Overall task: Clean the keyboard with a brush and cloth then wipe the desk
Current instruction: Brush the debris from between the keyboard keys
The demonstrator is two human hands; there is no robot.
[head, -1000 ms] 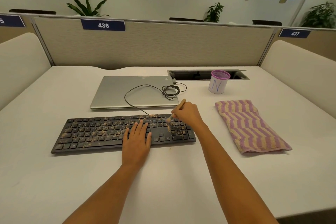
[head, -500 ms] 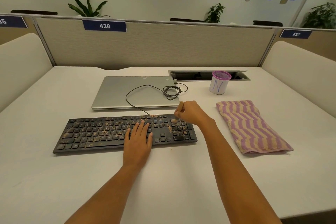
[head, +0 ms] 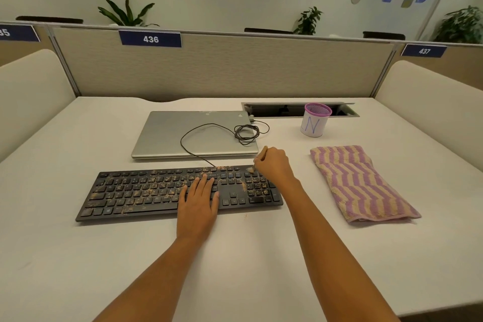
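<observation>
Left hand (head: 198, 204) lies flat, fingers straight, pressing the keyboard (head: 125, 201) right of middle to pin it. Right hand (head: 274, 165) is curled round the brush (head: 263, 152): bristles down on the top of the numpad block, handle pointing up toward the laptop (head: 188, 136). Keyboard sits across mid-table (head: 235, 264). Crumbs (head: 159, 185) are thick over the left and middle keys, thinner at the right end. Cloth (head: 358, 183) lies folded on the table right of the keyboard, apart from it, untouched.

Risks (my read, not observed):
- Strokes away from the person push crumbs at the laptop's front edge and seam. Strokes toward the person just dump them on the table, which gets wiped anyway.
- Flicks to the right could land grit on the cloth, which would then smear it back.
- Cable (head: 209, 127) leaves the keyboard's back edge and loops over the laptop lid, with the coil at its right corner. The brush handle is near it, and a snag would tug the keyboard or drag the coil.
- Heavy pressure packs grit between keys instead of lifting it.
- Keys under the left hand get missed unless it shifts.

Room: wide bare table in front of the keyboard and to its left, with the near edge well apart. Behind is tight, only a narrow strip before the laptop. Cup (head: 315, 123) stands back right, just beside the open slot (head: 277, 110) (crumbs could drop in), well apart from the brush.
</observation>
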